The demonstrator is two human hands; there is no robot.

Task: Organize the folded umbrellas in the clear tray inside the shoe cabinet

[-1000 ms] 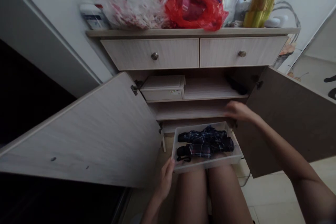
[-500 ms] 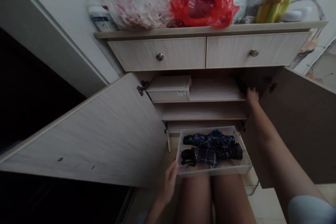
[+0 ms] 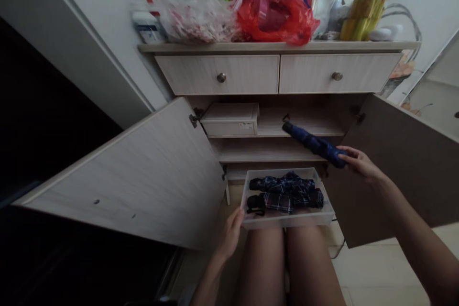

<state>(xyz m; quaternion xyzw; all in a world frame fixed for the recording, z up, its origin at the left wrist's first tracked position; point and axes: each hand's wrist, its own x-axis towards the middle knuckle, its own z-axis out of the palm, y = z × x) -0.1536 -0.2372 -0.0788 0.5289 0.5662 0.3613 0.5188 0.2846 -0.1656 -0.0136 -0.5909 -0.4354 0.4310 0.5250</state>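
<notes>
A folded dark blue umbrella is pinched at one end by my right hand, its black handle pointing up and left in front of the upper shelf. My left hand grips the left front corner of a translucent plastic drawer box, which rests on my knees. Inside the box lie several folded plaid umbrellas, dark with light lines, side by side; one has a wrist strap at its left end.
The cabinet's left door and right door stand wide apart. A white drawer unit sits on the upper shelf. On the cabinet top are a red plastic bag, a clear bag, a bottle and a gold package.
My right hand has come out from the upper shelf's right side, bringing the blue umbrella with it. My left hand still holds the box, and the view has shifted slightly.
</notes>
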